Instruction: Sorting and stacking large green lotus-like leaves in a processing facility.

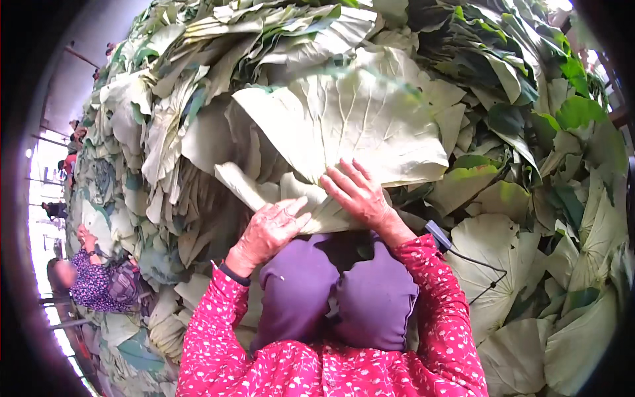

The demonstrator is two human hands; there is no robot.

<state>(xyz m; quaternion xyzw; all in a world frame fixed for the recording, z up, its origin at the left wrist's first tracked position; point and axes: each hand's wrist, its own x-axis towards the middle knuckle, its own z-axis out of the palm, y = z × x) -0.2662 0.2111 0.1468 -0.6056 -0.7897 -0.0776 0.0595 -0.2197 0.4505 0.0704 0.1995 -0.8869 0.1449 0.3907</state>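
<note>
A large pale lotus leaf [367,119] with branching veins lies spread in front of me, its underside apparently up. My right hand [358,196] rests on its near edge, fingers extended and slightly apart. Just above my knees, my left hand [272,229] is at a smaller folded part of leaf [327,213]; its fingers are partly bent, and whether they pinch the leaf is hard to tell. The folded part lies between the two hands, below the big leaf.
Heaped lotus leaves [168,129] rise ahead and to the left; more loose leaves [496,263] lie at right. A dark device with a cable [438,236] is beside my right forearm. A co-worker [94,278] sits at far left, and other people are farther off.
</note>
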